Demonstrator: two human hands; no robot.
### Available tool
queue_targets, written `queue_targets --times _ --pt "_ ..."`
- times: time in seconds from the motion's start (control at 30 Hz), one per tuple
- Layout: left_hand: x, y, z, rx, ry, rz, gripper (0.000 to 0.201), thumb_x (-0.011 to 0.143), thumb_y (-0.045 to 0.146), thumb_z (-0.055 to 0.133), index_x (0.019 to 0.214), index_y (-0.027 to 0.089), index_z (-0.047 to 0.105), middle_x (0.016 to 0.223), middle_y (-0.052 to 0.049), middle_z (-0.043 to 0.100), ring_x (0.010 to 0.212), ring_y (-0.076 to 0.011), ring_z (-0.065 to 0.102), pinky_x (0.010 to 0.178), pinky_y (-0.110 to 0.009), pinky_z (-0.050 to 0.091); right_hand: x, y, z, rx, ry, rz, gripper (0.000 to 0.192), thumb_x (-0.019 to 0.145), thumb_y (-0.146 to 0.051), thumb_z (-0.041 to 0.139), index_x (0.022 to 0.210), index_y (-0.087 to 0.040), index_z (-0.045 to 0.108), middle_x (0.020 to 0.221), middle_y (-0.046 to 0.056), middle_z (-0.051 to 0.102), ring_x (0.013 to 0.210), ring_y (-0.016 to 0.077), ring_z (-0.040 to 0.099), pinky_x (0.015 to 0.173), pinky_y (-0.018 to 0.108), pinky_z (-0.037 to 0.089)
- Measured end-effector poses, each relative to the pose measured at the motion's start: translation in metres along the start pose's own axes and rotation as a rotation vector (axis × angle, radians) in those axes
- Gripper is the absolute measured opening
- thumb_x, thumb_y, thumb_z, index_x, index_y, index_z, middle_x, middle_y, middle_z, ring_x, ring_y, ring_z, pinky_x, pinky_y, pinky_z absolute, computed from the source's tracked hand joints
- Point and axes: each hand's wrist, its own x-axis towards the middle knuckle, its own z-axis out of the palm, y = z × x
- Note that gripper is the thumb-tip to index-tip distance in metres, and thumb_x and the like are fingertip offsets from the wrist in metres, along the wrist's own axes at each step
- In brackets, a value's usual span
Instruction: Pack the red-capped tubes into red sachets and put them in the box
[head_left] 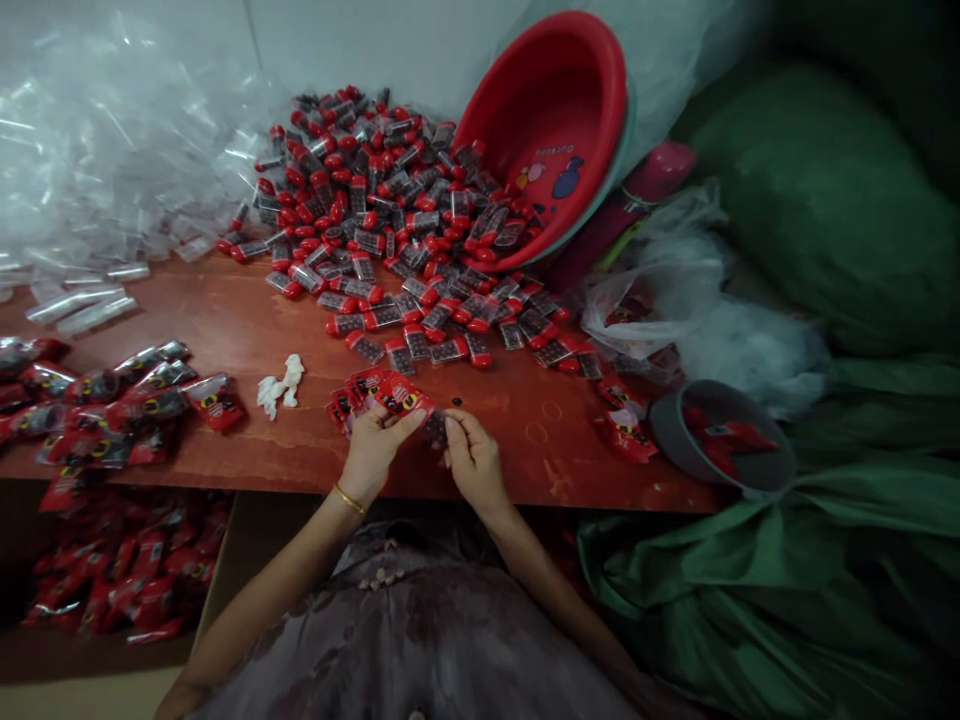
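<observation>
My left hand (371, 450), with a gold bracelet at the wrist, is closed on a fan of red printed cards (390, 385). Its thumb presses on the top card, which has a yellow and black mark. Against the right end of these cards is a small transparent pack with dark contents (433, 428). The fingertips of my right hand (476, 465) pinch this pack's right side, close to my left thumb. Both hands are just above the table's front edge. A heap of similar red-capped transparent packs (375, 210) lies beyond them.
A red basin (555, 100) leans behind the heap. Transparent plastic sleeves (97, 310) and filled red packets (112, 400) lie left, near crumpled white tissue (281, 387). A grey bowl (667, 425) with red packets stands right. Below the table, a box (225, 560) holds more packets.
</observation>
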Motion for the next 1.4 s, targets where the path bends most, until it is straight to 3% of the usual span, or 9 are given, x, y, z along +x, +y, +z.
queue_targets --times 0.23,0.47,0.67,0.9,1.03,1.13,1.2,1.3,1.4 --pt "0.0 -0.004 0.0 -0.03 -0.086 -0.047 0.034 0.048 0.034 0.085 0.067 0.013 0.067 0.059 0.001 0.064 0.051 -0.0067 0.052 0.053 -0.02 0.042 0.004 -0.003 0.012 -0.053 0.024 -0.035 0.023 0.088 -0.041 0.044 0.094 -0.021 0.055 0.071 0.001 0.061 0.055 0.0125 0.056 0.052 0.024 0.046" --pt "0.007 0.008 -0.006 -0.037 -0.035 -0.024 0.031 0.047 0.029 0.085 0.065 0.013 0.065 0.058 0.003 0.063 0.046 -0.0043 0.047 0.048 -0.019 0.038 0.008 -0.003 0.014 0.313 -0.129 0.099 0.025 0.085 -0.046 0.051 0.089 -0.021 0.048 0.061 -0.006 0.056 0.043 0.0078 0.053 0.048 0.021 0.045" --pt "-0.002 0.003 -0.003 0.009 -0.178 -0.022 0.032 0.052 0.038 0.083 0.065 0.013 0.067 0.056 0.001 0.062 0.047 -0.008 0.051 0.044 -0.02 0.04 0.007 -0.009 0.018 0.313 -0.046 0.145 0.028 0.081 -0.047 0.056 0.084 -0.02 0.05 0.06 -0.004 0.062 0.038 0.0072 0.051 0.041 0.02 0.044" --pt "-0.006 0.001 -0.008 -0.062 -0.166 -0.081 0.038 0.051 0.046 0.082 0.06 0.015 0.063 0.051 0.003 0.057 0.046 -0.0084 0.05 0.045 -0.021 0.044 0.02 -0.013 0.028 0.325 -0.092 0.152 0.035 0.07 -0.051 0.067 0.068 -0.022 0.046 0.05 -0.006 0.058 0.036 0.0083 0.05 0.037 0.02 0.042" --pt "0.0 0.002 -0.025 -0.06 -0.197 -0.175 0.041 0.049 0.049 0.083 0.057 0.015 0.062 0.054 0.0 0.061 0.052 -0.0107 0.057 0.057 -0.024 0.05 0.036 -0.007 0.043 0.092 -0.042 0.002 0.043 0.068 -0.056 0.065 0.057 -0.022 0.043 0.045 -0.007 0.048 0.04 0.0077 0.044 0.04 0.02 0.039" --pt "0.013 0.024 -0.05 -0.038 -0.121 -0.233 0.039 0.054 0.047 0.082 0.071 0.016 0.067 0.068 -0.006 0.069 0.066 -0.0172 0.065 0.068 -0.029 0.053 0.057 -0.006 0.038 -0.305 -0.048 -0.202 0.034 0.078 -0.054 0.057 0.068 -0.021 0.057 0.06 0.0 0.06 0.058 0.0136 0.055 0.059 0.026 0.047" --pt "0.024 0.053 -0.075 -0.079 0.03 -0.152 0.027 0.068 0.043 0.074 0.078 0.019 0.066 0.077 -0.006 0.071 0.077 -0.0186 0.067 0.073 -0.03 0.053 0.076 -0.001 0.019 -0.614 0.023 -0.297 0.03 0.086 -0.046 0.05 0.087 -0.019 0.064 0.084 0.008 0.067 0.083 0.0206 0.059 0.079 0.034 0.047" --pt "0.037 0.106 -0.116 -0.195 0.325 0.037 0.026 0.088 0.039 0.05 0.075 0.021 0.063 0.081 -0.001 0.071 0.09 -0.0155 0.065 0.08 -0.027 0.05 0.104 0.018 -0.018 -0.94 0.15 -0.272 0.04 0.088 -0.038 0.046 0.118 -0.013 0.057 0.13 0.018 0.052 0.118 0.0314 0.044 0.097 0.047 0.036" --pt "0.039 0.135 -0.139 -0.248 0.397 0.169 0.047 0.094 0.047 0.032 0.074 0.016 0.061 0.09 -0.003 0.072 0.103 -0.0177 0.06 0.086 -0.028 0.047 0.107 0.043 -0.038 -1.072 0.073 -0.195 0.046 0.088 -0.032 0.046 0.129 -0.012 0.05 0.137 0.018 0.046 0.126 0.0354 0.036 0.098 0.053 0.034"
